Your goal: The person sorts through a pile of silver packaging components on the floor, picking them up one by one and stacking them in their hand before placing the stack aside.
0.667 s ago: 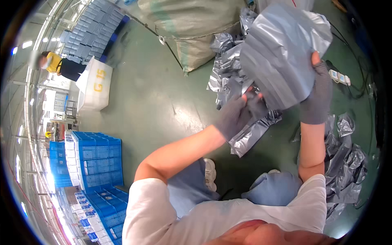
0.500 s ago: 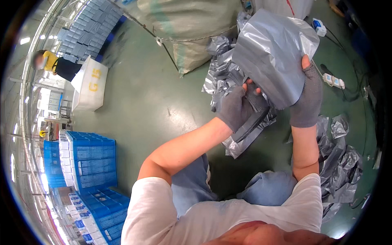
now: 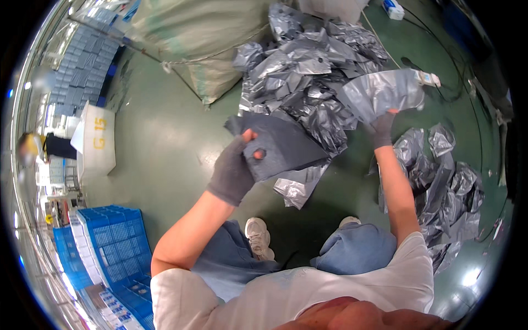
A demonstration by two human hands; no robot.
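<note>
Grey-gloved, your left hand (image 3: pixel 234 173) grips a dark flat pouch (image 3: pixel 280 146) while your right hand (image 3: pixel 381 129) pinches a silver plastic bag (image 3: pixel 382 93), both held above the bag pile (image 3: pixel 308 71) on the green floor (image 3: pixel 159 143).

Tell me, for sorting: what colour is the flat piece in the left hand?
Dark grey, seen in the head view: the piece in the left hand.

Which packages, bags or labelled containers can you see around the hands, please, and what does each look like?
Dark grey flat item: held in the left hand, with a hole in it.
Grey plastic bag: held up by the right hand, crumpled, shiny.
Pile of grey bags: on the green floor ahead.
Large woven sack: upper left, beige.
White bin: left, yellow marking.
Blue crates: lower left, stacked.
</note>
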